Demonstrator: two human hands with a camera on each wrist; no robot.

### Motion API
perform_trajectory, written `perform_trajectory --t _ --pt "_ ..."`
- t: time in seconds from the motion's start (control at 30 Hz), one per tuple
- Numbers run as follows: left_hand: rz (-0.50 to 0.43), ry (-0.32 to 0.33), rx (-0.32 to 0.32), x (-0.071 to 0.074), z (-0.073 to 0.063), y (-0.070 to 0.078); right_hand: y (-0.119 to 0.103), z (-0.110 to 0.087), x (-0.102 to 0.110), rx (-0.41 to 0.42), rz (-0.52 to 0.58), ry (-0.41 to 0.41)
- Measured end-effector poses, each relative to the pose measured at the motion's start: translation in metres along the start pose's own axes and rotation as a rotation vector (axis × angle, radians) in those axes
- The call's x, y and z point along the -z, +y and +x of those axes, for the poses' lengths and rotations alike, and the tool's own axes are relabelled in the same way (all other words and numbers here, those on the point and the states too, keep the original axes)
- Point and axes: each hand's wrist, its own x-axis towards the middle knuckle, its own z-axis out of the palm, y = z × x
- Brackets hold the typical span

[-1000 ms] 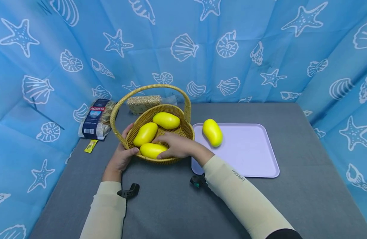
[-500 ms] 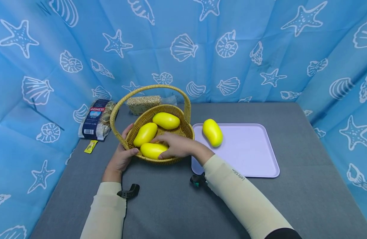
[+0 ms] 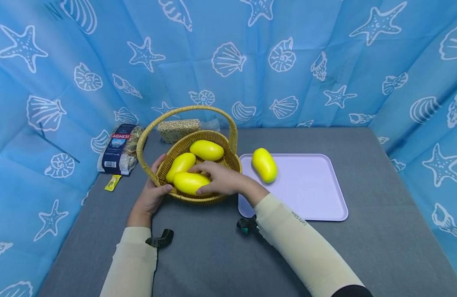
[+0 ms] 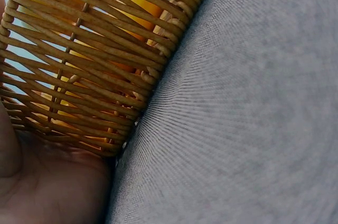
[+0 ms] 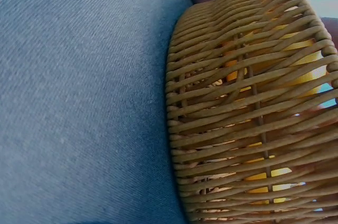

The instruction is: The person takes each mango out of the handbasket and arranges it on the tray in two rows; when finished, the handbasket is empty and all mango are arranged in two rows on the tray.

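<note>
A wicker basket (image 3: 198,200) with a tall arched handle stands on the grey table, tilted a little toward me in the head view. My left hand (image 3: 151,197) grips its left side, thumb over the rim. Inside, my right hand (image 3: 224,180) pinches the nearest yellow mango (image 3: 190,183) between thumb and fingers. Two more mangoes, one at the left (image 3: 181,165) and one at the back (image 3: 207,150), lie in the basket. In both wrist views the woven wall (image 4: 90,60) fills much of the picture, with yellow showing through the gaps.
Right of the basket lies a lilac tray (image 3: 310,194) bearing one mango (image 3: 264,165). An AGNESI pasta bag (image 3: 119,148) and a small yellow packet (image 3: 112,182) are at the left. Behind the basket sits a grain pack (image 3: 178,129). A blue shell-print curtain (image 3: 258,82) backs the table.
The mango under my right hand has risen slightly in the basket, the hand now holding it. My left hand and the other mangoes stay put.
</note>
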Motion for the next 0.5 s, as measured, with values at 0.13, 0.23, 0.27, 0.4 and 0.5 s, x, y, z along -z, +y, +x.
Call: perform_trajectory --t 0.13,0.23,0.27,0.4,0.5 --pt "-0.007 -0.003 0.004 0.000 -0.001 0.000 0.000 -0.002 0.000 0.018 0.034 0.076" --pt "-0.011 -0.002 0.006 -0.001 -0.001 0.001 -0.001 -0.004 0.000 0.040 0.038 0.135" --pt "-0.010 -0.001 0.008 -0.001 -0.001 0.002 -0.001 -0.004 0.001 0.046 0.036 0.153" --pt "-0.001 0.006 0.015 -0.002 -0.001 0.003 -0.003 -0.010 0.001 0.069 0.036 0.213" --pt "0.003 0.009 0.008 -0.002 -0.001 0.003 -0.005 -0.017 0.001 0.082 0.051 0.255"
